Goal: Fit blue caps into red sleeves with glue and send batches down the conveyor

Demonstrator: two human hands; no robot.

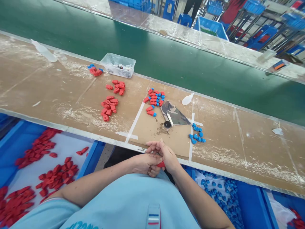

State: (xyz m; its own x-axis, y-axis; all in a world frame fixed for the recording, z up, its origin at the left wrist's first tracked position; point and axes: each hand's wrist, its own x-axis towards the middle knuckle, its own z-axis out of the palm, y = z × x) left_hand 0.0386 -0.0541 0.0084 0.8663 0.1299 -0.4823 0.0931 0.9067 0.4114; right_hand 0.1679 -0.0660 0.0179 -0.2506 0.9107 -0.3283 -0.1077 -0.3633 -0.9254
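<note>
Close to my body, at the table's front edge, my two hands meet around a small red plastic piece (161, 164). My left hand (148, 163) pinches it, and my right hand (168, 156) curls over it from the other side. Fingers hide most of the piece, so its far end cannot be made out. Beyond my hands lie a small round black-topped pot (167, 124) and a camouflage-patterned cloth (177, 114). Red pieces with blue ends (154, 98) form a pile behind them. Small blue pieces (196, 134) are grouped to the right.
Loose red pieces (109, 106) and a clear plastic tub (118, 65) stand left on the table. A white bottle (44, 51) lies farther left. A green conveyor belt (143, 44) runs behind. Below the edge are blue bins with red parts (58, 175) and blue parts (219, 190).
</note>
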